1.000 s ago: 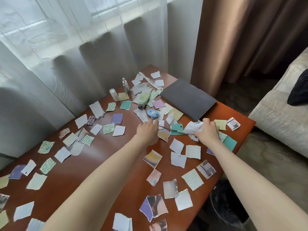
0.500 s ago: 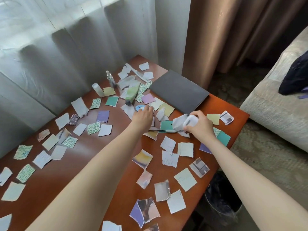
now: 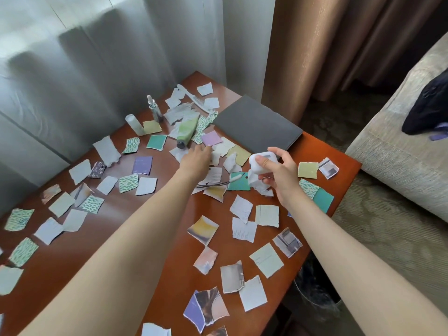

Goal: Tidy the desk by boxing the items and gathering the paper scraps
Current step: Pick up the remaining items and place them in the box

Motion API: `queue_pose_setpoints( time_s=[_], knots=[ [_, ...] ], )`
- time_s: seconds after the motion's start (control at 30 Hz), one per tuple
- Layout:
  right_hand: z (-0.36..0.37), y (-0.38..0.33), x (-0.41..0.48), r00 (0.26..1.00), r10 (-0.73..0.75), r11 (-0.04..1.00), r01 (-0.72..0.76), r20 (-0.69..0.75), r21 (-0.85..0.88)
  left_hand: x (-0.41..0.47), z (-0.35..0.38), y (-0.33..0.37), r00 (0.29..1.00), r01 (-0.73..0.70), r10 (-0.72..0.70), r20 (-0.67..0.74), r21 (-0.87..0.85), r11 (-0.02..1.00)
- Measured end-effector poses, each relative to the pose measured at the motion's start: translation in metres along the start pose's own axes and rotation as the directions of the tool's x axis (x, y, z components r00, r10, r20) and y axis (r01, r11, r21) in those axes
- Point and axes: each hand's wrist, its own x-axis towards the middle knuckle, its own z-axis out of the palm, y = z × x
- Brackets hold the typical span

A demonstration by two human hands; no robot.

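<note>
Right hand (image 3: 278,173): thumb and fingers curled round a small white case (image 3: 260,163), gripped firmly and lifted clear of the table (image 3: 145,214). A crumpled white scrap (image 3: 255,184) sits directly beneath it; whether the same fingers pinch it cannot be told.

Left hand (image 3: 196,161), at 9 o'clock from the right hand: reaches palm-down onto a pile of paper scraps (image 3: 266,215). Its fingertips are hidden, so whether they are spread or closed on anything cannot be told.

At 6 o'clock from the left hand, a thin cable (image 3: 213,184) lies over a teal scrap. At 12 o'clock, a green tube (image 3: 186,132) lies cap-down; farther toward 11 o'clock stand a dropper bottle (image 3: 154,109) and a white bottle (image 3: 134,124). A comb (image 3: 196,99) lies at 12 o'clock near the far edge.

A dark grey flat case (image 3: 257,124) lies at 12 o'clock from the right hand. Scraps cover the whole tabletop. A lined bin (image 3: 315,299) stands at 5 o'clock, beside the table; a sofa (image 3: 400,154) is at 3 o'clock.
</note>
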Motion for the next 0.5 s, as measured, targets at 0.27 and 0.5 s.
queue_pose_setpoints(
  time_s=[0.27,0.5],
  knots=[
    [0.014,-0.003,0.002,0.995,0.062,0.982,-0.075,0.078,0.171,-0.009,0.005,0.003,0.997,-0.014,0.017,-0.073,0.048,0.999],
    [0.033,-0.008,0.001,0.992,0.055,0.982,-0.073,0.111,0.172,-0.026,0.003,-0.001,0.999,-0.006,0.007,-0.050,0.008,1.000]
  ],
)
